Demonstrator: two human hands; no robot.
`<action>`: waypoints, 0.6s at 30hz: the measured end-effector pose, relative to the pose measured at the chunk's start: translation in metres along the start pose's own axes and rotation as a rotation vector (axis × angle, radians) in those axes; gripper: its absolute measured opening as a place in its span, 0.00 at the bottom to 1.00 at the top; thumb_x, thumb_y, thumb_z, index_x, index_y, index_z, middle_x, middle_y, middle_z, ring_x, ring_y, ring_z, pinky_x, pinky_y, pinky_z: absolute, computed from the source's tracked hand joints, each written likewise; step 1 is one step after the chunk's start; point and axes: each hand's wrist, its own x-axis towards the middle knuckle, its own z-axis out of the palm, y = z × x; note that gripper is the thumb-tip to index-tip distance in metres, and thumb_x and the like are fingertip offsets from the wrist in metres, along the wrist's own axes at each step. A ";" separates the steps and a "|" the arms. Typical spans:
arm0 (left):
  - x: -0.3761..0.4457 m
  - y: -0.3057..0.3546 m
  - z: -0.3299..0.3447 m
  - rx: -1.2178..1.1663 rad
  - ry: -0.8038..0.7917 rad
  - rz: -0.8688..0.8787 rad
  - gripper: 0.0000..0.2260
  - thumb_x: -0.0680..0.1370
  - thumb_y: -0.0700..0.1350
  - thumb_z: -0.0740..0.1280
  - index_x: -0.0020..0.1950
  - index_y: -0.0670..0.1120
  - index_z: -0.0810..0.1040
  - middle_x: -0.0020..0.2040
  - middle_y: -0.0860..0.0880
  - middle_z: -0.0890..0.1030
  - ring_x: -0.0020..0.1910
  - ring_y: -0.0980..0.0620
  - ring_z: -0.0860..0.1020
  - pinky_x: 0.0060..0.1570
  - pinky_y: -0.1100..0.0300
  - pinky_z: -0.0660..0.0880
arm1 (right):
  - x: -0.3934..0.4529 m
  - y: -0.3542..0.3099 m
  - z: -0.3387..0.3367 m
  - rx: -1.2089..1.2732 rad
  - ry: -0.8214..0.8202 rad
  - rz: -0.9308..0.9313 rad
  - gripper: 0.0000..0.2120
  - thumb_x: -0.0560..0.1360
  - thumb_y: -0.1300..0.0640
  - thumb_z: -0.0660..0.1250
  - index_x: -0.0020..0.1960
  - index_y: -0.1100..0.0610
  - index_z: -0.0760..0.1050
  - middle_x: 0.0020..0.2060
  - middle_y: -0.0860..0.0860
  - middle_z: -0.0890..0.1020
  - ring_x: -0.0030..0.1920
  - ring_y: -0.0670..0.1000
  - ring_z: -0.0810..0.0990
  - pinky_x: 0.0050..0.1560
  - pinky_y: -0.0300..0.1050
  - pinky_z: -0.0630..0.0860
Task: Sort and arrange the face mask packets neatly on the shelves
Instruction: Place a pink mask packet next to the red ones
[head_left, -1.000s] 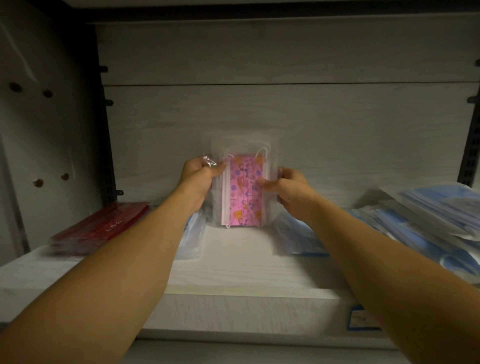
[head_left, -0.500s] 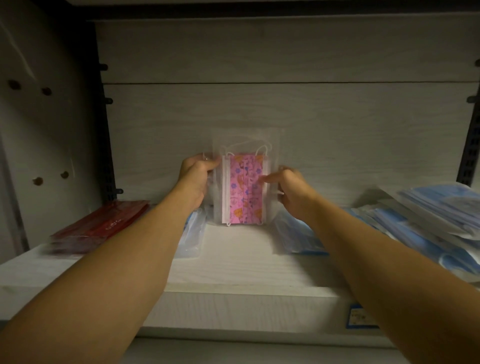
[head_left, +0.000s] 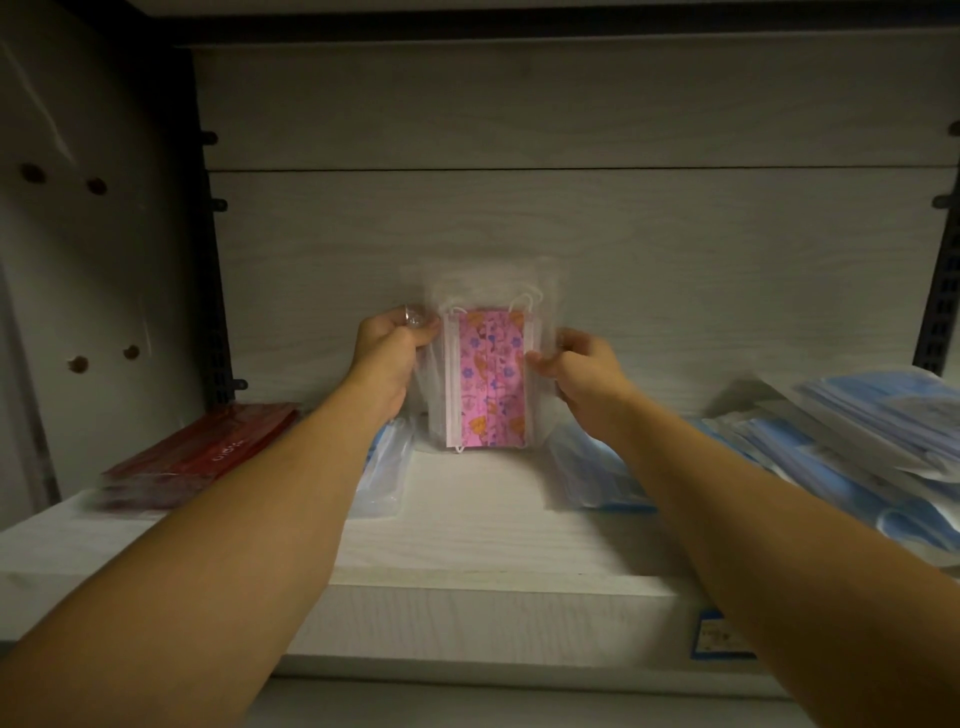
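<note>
The clear plastic packet of pink flowery masks (head_left: 488, 376) stands upright on the pale wooden shelf (head_left: 467, 519), against the back wall. The left hand (head_left: 387, 353) and right hand (head_left: 582, 371) pinch its 2 sides.

You are looking into a dim, warm-tinted view, brightest on the back panel (head_left: 571, 234) behind the shelf and falling to near black along the top edge and left upright. The red packets (head_left: 202, 454) and blue packets (head_left: 857, 431) smear with blur. Wide-angle bending curves the shelf (head_left: 467, 525) edge and stretches both forearms toward the corners.
</note>
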 end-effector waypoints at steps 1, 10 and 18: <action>-0.001 0.002 0.000 -0.034 -0.015 -0.025 0.05 0.74 0.33 0.69 0.43 0.42 0.81 0.36 0.46 0.84 0.37 0.47 0.81 0.41 0.55 0.80 | 0.000 0.000 0.000 -0.007 -0.011 -0.001 0.08 0.78 0.70 0.66 0.46 0.59 0.79 0.45 0.58 0.83 0.48 0.58 0.82 0.55 0.56 0.79; -0.004 -0.005 0.004 0.062 -0.155 -0.023 0.09 0.76 0.29 0.68 0.51 0.42 0.80 0.42 0.46 0.85 0.42 0.48 0.85 0.51 0.52 0.81 | 0.005 0.005 0.000 0.023 -0.055 0.043 0.10 0.74 0.73 0.61 0.45 0.61 0.75 0.41 0.58 0.78 0.45 0.58 0.76 0.48 0.54 0.71; -0.001 -0.007 0.006 0.002 -0.190 -0.093 0.11 0.76 0.29 0.68 0.55 0.41 0.80 0.49 0.41 0.85 0.47 0.43 0.84 0.54 0.48 0.80 | 0.006 0.012 0.003 0.012 -0.101 0.090 0.23 0.73 0.69 0.74 0.66 0.62 0.72 0.57 0.58 0.83 0.55 0.58 0.84 0.58 0.58 0.81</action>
